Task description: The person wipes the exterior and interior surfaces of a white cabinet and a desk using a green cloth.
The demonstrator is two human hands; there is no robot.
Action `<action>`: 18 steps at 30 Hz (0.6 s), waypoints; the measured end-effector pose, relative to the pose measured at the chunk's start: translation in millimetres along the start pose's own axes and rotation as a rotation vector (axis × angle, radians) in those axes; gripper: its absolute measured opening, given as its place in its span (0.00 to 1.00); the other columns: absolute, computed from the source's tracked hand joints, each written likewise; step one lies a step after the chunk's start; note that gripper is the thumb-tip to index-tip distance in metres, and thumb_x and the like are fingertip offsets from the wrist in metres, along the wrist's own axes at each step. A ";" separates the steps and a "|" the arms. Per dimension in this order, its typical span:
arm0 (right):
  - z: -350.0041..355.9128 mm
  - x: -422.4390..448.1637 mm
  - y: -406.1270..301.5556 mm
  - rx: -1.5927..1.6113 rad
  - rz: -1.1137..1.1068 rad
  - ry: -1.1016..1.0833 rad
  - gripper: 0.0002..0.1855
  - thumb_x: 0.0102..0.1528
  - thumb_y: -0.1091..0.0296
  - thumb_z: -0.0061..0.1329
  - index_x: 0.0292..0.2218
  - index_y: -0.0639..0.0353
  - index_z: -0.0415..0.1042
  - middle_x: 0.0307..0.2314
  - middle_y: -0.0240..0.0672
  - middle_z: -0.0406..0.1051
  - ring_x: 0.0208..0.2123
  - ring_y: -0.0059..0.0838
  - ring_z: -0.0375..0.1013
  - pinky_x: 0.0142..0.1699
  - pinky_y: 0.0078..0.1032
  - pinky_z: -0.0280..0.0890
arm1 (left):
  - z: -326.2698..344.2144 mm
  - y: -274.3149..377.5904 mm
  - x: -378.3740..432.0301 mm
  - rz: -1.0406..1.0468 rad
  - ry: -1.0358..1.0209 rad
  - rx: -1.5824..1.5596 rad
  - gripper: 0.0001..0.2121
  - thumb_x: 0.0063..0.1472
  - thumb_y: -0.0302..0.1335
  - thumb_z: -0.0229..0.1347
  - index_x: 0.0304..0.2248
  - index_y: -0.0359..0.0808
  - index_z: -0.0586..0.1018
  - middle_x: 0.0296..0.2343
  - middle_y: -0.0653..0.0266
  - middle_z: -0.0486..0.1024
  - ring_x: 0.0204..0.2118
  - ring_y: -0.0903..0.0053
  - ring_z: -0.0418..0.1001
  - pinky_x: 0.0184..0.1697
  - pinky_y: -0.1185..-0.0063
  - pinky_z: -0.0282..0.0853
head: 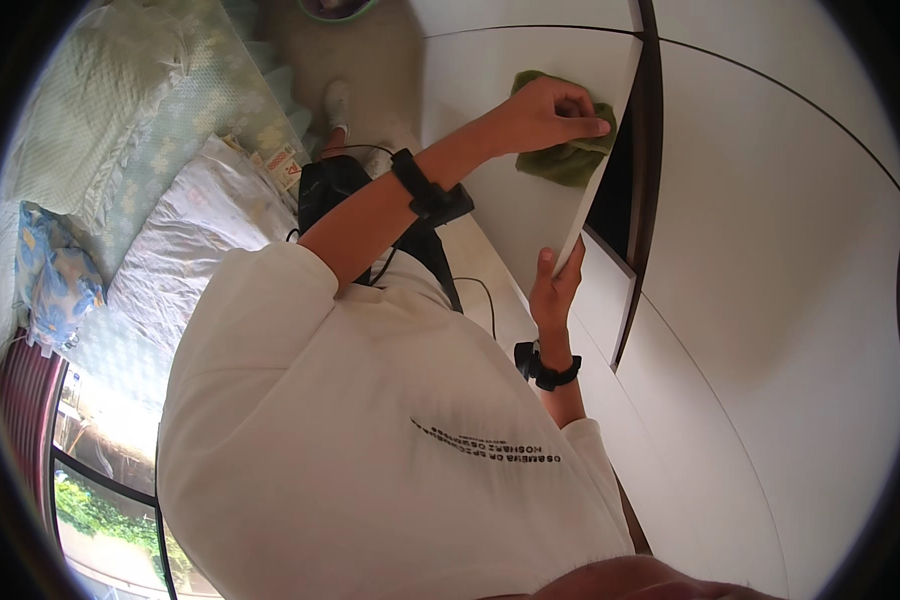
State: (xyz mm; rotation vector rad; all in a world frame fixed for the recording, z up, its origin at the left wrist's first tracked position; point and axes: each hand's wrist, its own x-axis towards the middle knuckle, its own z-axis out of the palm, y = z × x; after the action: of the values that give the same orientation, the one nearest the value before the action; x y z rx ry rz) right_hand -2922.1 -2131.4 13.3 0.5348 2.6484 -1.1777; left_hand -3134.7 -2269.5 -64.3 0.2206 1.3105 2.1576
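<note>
A folded green cloth (562, 161) lies against the face of a white cabinet door (465, 97), close to the door's free edge. My left hand (551, 112) reaches across from the left and is on the cloth, its fingers curled and its thumb on the cloth near that edge. Lower down, my right hand (557, 289) grips the edge of the same door, thumb on the near face and fingers on the other side. The door stands ajar, and a dark gap (622, 195) shows beside it. Black bands are on both wrists.
White cabinet panels (765, 187) fill the right side. At the left is a bed (150, 187) with a pillow, a crumpled white cloth (202, 202) and a blue floral bundle (60, 277). Thin black cables (484, 289) hang near my body. A green-rimmed basin (337, 9) stands on the floor.
</note>
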 end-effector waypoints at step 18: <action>-1.3 2.5 1.1 -0.078 0.015 0.019 0.29 0.63 0.58 0.43 0.59 0.66 0.54 0.47 0.47 0.67 0.49 0.37 0.67 0.54 0.31 0.60 | 17.4 -21.3 -10.2 0.076 0.203 0.073 0.23 0.54 0.45 0.64 0.40 0.35 0.76 0.35 0.65 0.71 0.37 0.80 0.68 0.39 0.81 0.67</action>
State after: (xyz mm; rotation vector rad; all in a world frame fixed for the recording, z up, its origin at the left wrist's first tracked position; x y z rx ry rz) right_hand -2924.0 -2129.1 12.6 0.5532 2.6884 -1.0650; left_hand -3110.3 -2255.1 -72.2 0.0830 1.5180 2.2450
